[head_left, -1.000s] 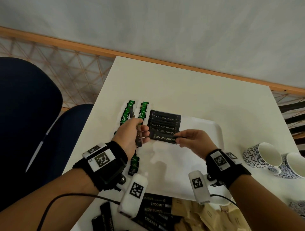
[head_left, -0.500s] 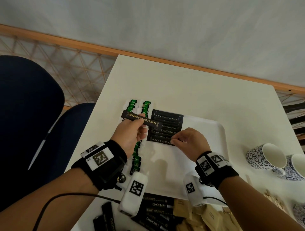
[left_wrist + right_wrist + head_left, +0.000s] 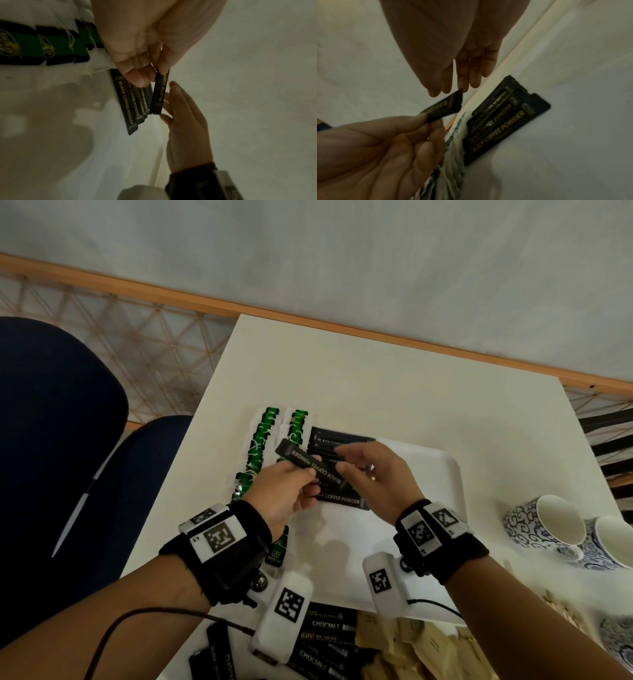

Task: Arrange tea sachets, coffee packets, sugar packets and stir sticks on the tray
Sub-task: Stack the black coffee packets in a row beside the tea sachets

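Left hand [image 3: 287, 494] pinches a coffee packet [image 3: 310, 463] above the tray [image 3: 448, 474], offering its free end to the right hand [image 3: 373, 477], whose fingers [image 3: 462, 75] are extended, touching it.

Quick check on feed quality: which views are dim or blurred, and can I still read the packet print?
Head view: bright and even, the print on the held coffee packet sharp, hands throwing soft shadows on the tray. Left wrist view: dim and greenish, left hand softly blurred, packet lettering readable. Right wrist view: dim, right hand blurred, the row of coffee packets smeared but legible.
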`<move>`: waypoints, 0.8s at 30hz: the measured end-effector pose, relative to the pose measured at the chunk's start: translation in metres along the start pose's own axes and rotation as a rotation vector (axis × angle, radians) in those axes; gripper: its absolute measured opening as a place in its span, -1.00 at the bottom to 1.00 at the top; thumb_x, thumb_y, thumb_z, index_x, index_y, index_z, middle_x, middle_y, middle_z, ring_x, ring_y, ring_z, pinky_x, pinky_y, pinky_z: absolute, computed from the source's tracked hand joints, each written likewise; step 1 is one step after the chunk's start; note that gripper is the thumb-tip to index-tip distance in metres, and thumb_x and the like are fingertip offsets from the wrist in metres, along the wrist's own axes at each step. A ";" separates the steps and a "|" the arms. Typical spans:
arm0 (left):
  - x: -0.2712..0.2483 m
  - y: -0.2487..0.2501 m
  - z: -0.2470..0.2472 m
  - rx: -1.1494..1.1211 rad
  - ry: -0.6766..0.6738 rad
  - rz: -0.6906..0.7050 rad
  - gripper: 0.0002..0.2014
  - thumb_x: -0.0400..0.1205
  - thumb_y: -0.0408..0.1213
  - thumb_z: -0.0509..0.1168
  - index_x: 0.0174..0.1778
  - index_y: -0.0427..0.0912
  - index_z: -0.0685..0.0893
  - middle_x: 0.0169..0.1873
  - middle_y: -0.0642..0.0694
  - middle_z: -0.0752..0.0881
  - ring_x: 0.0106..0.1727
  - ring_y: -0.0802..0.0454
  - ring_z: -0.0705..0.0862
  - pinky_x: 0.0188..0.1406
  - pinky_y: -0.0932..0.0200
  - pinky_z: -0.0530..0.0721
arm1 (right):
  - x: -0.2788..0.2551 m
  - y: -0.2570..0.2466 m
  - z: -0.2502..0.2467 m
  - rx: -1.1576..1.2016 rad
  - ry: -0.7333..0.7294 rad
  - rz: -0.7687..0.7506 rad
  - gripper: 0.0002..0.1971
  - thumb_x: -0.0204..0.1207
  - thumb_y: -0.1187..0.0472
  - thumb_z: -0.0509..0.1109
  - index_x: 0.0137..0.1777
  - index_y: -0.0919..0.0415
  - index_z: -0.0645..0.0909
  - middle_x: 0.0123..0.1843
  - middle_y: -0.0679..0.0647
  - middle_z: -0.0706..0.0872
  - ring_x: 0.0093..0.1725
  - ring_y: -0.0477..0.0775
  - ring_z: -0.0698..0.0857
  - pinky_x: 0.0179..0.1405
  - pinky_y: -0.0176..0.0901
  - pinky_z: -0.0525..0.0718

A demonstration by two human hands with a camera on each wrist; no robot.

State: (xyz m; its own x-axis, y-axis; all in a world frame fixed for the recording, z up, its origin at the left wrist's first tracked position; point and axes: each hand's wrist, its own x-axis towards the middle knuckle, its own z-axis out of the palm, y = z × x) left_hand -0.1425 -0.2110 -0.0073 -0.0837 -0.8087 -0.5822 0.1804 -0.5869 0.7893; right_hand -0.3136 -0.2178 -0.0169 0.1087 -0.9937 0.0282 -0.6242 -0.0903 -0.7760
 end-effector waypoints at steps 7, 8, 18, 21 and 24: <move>-0.011 -0.002 0.007 0.283 -0.196 -0.022 -0.80 0.66 -0.21 0.29 0.14 -0.18 0.69 -0.06 -0.07 0.81 -0.07 0.06 0.74 0.05 0.06 0.68 | 0.001 -0.030 -0.003 0.286 -0.207 0.138 -0.87 0.49 0.24 0.49 -0.13 -0.04 0.68 -0.20 -0.09 0.77 -0.20 -0.14 0.72 -0.15 -0.35 0.68; -0.011 -0.001 0.007 0.286 -0.199 -0.020 -0.82 0.65 -0.25 0.30 0.14 -0.18 0.67 -0.07 -0.09 0.82 -0.04 0.06 0.77 0.06 0.04 0.70 | 0.001 -0.029 -0.004 0.398 -0.202 0.175 -0.84 0.48 0.33 0.48 -0.19 0.03 0.65 -0.25 -0.02 0.77 -0.25 -0.07 0.71 -0.19 -0.28 0.69; -0.008 0.006 -0.003 0.325 -0.152 -0.003 -0.91 0.65 -0.33 0.33 0.01 -0.12 0.72 -0.29 -0.06 0.73 -0.46 0.14 0.59 -0.49 0.31 0.62 | -0.006 0.002 -0.029 0.406 0.001 0.190 -0.73 0.36 0.20 0.53 0.05 -0.03 0.66 -0.19 -0.07 0.73 -0.28 -0.17 0.64 -0.26 -0.43 0.56; -0.008 0.004 0.000 0.466 -0.151 0.049 -0.88 0.65 -0.35 0.31 0.04 -0.10 0.71 -0.30 -0.03 0.67 -0.40 0.12 0.55 -0.45 0.30 0.56 | -0.008 0.007 -0.030 0.138 -0.069 0.136 -0.82 0.43 0.25 0.53 -0.06 -0.07 0.75 -0.35 -0.33 0.69 -0.33 -0.35 0.60 -0.26 -0.58 0.47; -0.008 0.002 0.000 0.563 -0.112 0.139 -0.84 0.66 -0.34 0.30 0.09 -0.05 0.71 -0.27 0.02 0.67 -0.35 0.19 0.57 -0.38 0.40 0.53 | -0.013 0.018 -0.030 -0.039 -0.105 0.093 -0.86 0.41 0.18 0.54 -0.18 -0.14 0.78 -0.26 -0.19 0.70 -0.24 -0.27 0.62 -0.20 -0.56 0.46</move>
State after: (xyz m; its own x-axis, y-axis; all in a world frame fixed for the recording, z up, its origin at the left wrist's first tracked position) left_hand -0.1413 -0.2063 -0.0010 -0.2053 -0.8606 -0.4660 -0.3486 -0.3806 0.8565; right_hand -0.3497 -0.2088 -0.0124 0.1278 -0.9856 -0.1106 -0.6650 -0.0024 -0.7469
